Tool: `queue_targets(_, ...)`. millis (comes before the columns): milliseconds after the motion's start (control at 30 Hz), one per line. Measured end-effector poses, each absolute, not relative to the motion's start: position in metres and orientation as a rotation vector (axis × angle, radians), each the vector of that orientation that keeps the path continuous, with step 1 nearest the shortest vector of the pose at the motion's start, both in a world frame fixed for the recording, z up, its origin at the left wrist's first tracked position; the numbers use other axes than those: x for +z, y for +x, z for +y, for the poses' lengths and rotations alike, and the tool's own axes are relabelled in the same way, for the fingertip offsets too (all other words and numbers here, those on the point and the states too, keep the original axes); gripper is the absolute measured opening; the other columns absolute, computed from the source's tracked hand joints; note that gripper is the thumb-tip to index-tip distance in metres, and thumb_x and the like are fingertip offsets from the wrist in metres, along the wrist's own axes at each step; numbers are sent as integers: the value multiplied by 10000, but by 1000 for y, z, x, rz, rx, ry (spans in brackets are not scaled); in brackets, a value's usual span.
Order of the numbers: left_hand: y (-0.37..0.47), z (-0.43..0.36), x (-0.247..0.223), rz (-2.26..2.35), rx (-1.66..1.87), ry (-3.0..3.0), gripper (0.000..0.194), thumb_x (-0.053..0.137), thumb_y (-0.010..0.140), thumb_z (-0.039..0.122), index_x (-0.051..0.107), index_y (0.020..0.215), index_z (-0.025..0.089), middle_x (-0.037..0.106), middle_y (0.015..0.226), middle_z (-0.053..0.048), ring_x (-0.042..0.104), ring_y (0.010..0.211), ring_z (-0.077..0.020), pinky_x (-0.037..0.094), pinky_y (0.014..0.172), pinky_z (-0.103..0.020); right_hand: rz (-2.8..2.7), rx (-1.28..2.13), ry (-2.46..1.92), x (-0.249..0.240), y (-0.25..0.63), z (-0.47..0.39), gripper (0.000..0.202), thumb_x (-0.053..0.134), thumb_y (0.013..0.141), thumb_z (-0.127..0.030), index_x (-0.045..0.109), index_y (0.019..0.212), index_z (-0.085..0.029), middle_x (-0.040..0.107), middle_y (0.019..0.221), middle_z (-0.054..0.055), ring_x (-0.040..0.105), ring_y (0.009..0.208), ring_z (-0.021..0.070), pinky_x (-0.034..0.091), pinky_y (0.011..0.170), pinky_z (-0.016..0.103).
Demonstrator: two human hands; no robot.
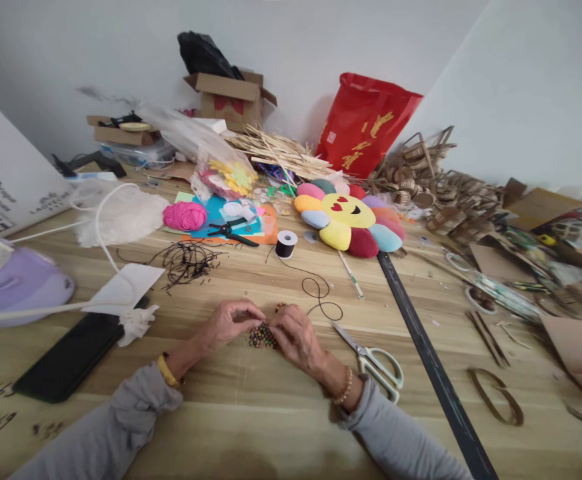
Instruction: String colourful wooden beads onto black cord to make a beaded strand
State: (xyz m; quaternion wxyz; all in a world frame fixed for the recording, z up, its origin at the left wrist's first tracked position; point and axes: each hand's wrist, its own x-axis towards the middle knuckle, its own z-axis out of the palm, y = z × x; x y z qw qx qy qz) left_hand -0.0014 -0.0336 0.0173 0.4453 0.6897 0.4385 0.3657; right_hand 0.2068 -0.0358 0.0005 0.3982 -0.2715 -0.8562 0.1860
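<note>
My left hand [231,324] is closed in a pinch, thumb and forefinger meeting above a small pile of round, multicoloured beads [262,337]. What sits between those fingertips is too small to make out. Facing it, my right hand [298,335] is closed too, its fingertips at the pile's right side. A black cord [338,312] curls from a spool [286,245] to the back of my right hand, which seems to grip its end. A few beads in a row [281,307] show just beyond the right fingers, partly hidden by them.
Scissors [371,360] lie open right of my right hand. A long dark strip [431,360] crosses the table. Cut black cords [188,263], pliers [231,231], pink yarn [185,216] and a flower cushion [348,212] lie beyond. A black phone [78,353] is at left.
</note>
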Motion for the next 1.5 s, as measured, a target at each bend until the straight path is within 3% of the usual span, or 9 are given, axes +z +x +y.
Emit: queue_targets(1500, 0, -34, 14, 1077, 905, 1563, 184, 724, 728, 305, 724, 758, 123, 730, 750, -66, 657, 711, -177, 531, 686, -265, -2116, 432, -710, 2, 205, -36, 97, 485, 927, -165, 546, 859, -197, 590, 772, 55, 530, 756, 188, 472, 706, 344)
